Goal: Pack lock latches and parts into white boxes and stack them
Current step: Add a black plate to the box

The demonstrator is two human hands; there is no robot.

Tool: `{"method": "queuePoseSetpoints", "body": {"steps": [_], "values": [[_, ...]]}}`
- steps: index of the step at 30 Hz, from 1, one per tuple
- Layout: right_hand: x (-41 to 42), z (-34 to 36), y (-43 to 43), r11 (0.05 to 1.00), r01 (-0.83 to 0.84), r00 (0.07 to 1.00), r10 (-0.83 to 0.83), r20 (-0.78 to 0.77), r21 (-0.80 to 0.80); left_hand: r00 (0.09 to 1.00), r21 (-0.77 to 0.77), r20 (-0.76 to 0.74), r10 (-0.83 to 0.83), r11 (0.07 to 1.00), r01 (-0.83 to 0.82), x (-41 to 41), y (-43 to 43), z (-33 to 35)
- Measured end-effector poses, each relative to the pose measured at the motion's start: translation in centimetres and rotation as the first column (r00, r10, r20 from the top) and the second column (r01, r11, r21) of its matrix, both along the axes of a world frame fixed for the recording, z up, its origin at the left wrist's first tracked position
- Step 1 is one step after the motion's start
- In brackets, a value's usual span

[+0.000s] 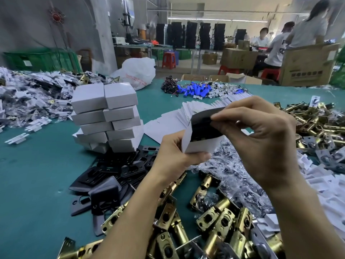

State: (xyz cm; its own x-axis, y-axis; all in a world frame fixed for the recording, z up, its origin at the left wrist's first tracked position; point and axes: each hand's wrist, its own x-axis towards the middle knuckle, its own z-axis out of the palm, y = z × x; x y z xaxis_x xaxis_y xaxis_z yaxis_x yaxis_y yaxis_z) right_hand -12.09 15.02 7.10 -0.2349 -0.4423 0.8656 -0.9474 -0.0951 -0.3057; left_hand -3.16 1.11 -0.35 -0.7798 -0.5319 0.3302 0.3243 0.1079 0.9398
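The left hand (175, 156) holds a small white box (201, 144) up over the table, with the thumb in front and the fingers curled round the side. The right hand (261, 131) pinches the box's top flap (205, 114) between thumb and fingers. The box is open, and something dark sits inside; it may be a black plate, but it is hard to tell.

Below is a big green table (37, 165). A wide heap of small parts in clear bags (28, 98) covers its far left side. Gold lock latches (214, 221) lie in a pile under the arms. A stack of closed white boxes (108, 116) stands left of the hands. Black metal plates (112, 174) lie in a pile at the foot of that stack. Flat white box sheets (168, 124) are spread behind the held box. Small blue tubes (194, 89) lie far back.
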Motion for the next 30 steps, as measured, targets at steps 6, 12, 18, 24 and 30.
{"method": "queuePoseSetpoints", "body": {"steps": [6, 12, 18, 24, 30], "values": [[-0.2, -0.5, -0.7, 0.994, 0.023, 0.999, -0.028, 0.044, 0.105, 0.997, 0.054, 0.038, -0.072, 0.996, 0.07, 0.4, 0.0, 0.2], [-0.7, -0.8, -1.0, 0.974, 0.019, 0.992, -0.046, 0.117, 0.224, 0.989, 0.09, 0.122, -0.084, 0.993, 0.073, 0.3, 0.3, 0.0], [-1.3, -0.7, -0.5, 0.982, 0.081, 0.961, -0.122, 0.249, 0.169, 0.979, 0.145, 0.2, -0.043, 0.989, 0.014, 0.3, 0.1, -0.1], [-4.3, -2.8, 0.3, 0.85, 0.163, 0.83, -0.393, 0.397, 0.5, 0.991, 0.309, 0.128, 0.041, 0.948, -0.079, 0.5, -0.2, 0.2], [-4.2, -4.9, -0.6, 0.497, -0.015, 0.858, -0.439, 0.266, 0.868, 0.99, 0.409, 0.018, 0.137, 0.903, -0.133, 0.3, -0.4, 0.4]]}}
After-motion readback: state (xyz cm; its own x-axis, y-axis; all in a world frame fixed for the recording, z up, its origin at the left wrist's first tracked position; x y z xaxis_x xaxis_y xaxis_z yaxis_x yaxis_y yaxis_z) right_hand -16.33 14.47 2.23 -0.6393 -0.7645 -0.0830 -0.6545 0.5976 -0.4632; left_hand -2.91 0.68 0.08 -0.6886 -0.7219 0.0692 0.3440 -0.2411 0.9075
